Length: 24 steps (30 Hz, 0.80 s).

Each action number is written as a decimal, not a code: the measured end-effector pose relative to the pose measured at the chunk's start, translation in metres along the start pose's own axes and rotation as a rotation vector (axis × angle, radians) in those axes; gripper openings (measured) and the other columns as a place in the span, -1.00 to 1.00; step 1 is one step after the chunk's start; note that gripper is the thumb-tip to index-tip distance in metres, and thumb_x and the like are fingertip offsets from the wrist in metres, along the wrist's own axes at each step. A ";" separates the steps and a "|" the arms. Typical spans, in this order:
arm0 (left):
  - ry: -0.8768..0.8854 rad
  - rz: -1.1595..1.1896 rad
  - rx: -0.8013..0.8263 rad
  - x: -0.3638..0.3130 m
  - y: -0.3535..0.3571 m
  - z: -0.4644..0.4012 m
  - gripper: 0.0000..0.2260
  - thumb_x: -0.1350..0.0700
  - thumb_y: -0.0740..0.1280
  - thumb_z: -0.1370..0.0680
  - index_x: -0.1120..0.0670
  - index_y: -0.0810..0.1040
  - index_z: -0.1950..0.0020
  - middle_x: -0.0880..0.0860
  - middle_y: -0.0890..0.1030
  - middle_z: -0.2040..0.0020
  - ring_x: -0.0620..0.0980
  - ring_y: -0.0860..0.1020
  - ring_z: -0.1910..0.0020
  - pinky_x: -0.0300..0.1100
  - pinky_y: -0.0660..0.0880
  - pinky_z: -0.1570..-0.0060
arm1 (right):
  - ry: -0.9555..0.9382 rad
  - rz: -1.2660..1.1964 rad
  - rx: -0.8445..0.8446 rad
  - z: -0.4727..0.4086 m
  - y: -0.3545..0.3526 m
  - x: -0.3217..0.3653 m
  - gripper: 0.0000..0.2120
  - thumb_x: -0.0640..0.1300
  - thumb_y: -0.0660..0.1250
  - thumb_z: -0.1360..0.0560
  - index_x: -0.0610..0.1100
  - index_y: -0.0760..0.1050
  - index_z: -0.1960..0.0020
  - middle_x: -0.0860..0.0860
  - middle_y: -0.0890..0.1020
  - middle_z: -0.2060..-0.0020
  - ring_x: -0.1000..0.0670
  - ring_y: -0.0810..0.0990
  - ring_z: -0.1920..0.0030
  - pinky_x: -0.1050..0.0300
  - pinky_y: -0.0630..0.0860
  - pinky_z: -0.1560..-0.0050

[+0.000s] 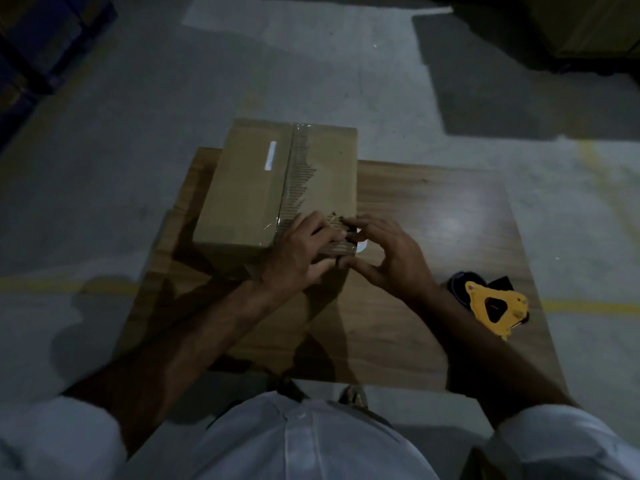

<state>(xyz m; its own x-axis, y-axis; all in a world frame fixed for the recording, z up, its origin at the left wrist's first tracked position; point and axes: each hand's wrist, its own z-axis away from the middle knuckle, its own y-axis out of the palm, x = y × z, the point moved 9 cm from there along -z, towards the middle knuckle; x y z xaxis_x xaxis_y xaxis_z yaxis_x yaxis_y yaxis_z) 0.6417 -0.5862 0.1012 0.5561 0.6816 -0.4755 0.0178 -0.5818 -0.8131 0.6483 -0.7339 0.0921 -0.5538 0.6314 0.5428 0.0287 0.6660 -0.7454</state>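
You've got tape (pixel 298 174) down the box (pixel 249 188) top seam, so sealing looks nearly done. Your L hand (pixel 298 252) presses its fingers on the tape end at the near edge. Your R hand (pixel 389 259) curls thumb & fingers round the box corner beside it. Left to do: rub that end down. The dispenser (pixel 495 306) lies on the table (pixel 433 209), right of your R hand.

I think this is a warehouse, at a packing place. The floor (pixel 138 133) is bare grey concrete with yellow lines (pixel 69 287) painted on it. Before me stands a plain wooden table (pixel 433 220), and on it a taped box (pixel 249 188) and a yellow tape dispenser (pixel 491 306). Far right are stacked cartons (pixel 571 26), far left dark blue stacks (pixel 34 46), unclear in the dim light.
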 end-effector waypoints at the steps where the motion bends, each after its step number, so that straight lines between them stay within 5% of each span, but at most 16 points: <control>1: 0.012 -0.001 0.030 0.003 -0.001 0.000 -0.58 0.16 0.60 -0.44 0.15 0.65 -0.28 0.11 0.53 -0.10 0.11 0.51 -0.14 -0.01 0.51 -0.13 | 0.009 0.002 0.009 0.001 0.001 -0.001 -0.57 0.03 0.59 -0.48 -0.10 0.62 -0.27 0.15 0.55 -0.38 0.15 0.45 -0.41 0.19 0.48 -0.28; 8: 0.056 -0.029 0.177 0.044 -0.016 0.003 -0.52 -0.03 0.51 -0.52 -0.29 0.51 -0.40 -0.34 0.47 -0.42 -0.14 0.32 -0.32 0.08 0.33 -0.27 | 0.116 -0.014 0.091 0.002 0.003 -0.006 -0.42 0.00 0.61 -0.43 -0.04 0.53 -0.40 0.20 0.38 -0.50 0.06 0.32 -0.56 -0.01 0.46 -0.38; 11: 0.121 0.063 0.214 0.042 -0.010 0.003 -0.57 0.06 0.47 -0.58 -0.19 0.53 -0.43 -0.30 0.45 -0.47 -0.04 0.42 -0.28 0.03 0.45 -0.26 | 0.079 0.030 0.060 -0.006 0.008 0.006 -0.55 0.07 0.57 -0.46 -0.12 0.62 -0.25 0.01 0.50 -0.48 -0.04 0.40 -0.52 -0.03 0.48 -0.39; 17: 0.105 0.093 0.359 0.050 -0.017 0.015 -0.17 0.46 0.36 -0.45 -0.24 0.36 -0.56 -0.23 0.16 -0.65 -0.02 0.24 -0.58 0.12 0.31 -0.51 | 0.152 0.021 -0.015 0.001 0.014 0.016 -0.50 -0.22 0.51 -0.40 -0.16 0.57 -0.33 -0.06 0.49 -0.49 -0.14 0.38 -0.53 -0.20 0.46 -0.44; 20: 0.005 -0.013 0.251 0.064 -0.031 0.025 -0.19 0.41 0.35 -0.39 -0.23 0.38 -0.52 -0.07 0.13 -0.66 0.05 0.12 -0.64 0.21 0.15 -0.58 | 0.178 0.074 0.034 -0.010 0.025 0.030 -0.47 -0.02 0.45 -0.38 -0.10 0.57 -0.34 -0.05 0.48 -0.49 -0.11 0.33 -0.56 -0.20 0.36 -0.50; 24: -0.058 0.004 0.180 0.079 -0.040 0.034 -0.20 0.43 0.41 -0.41 -0.15 0.37 -0.54 -0.05 0.20 -0.64 0.01 0.19 -0.62 0.11 0.31 -0.53 | 0.127 0.091 0.031 -0.024 0.051 0.054 -0.64 0.07 0.43 -0.57 -0.05 0.61 -0.32 -0.07 0.49 -0.49 -0.11 0.35 -0.55 -0.22 0.26 -0.55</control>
<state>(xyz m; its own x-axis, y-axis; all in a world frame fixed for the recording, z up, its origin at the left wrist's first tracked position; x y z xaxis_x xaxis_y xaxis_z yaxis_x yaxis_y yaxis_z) 0.6565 -0.4939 0.0847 0.5065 0.7070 -0.4935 -0.1362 -0.4996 -0.8555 0.6399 -0.6563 0.0925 -0.4407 0.7350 0.5153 0.0476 0.5924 -0.8042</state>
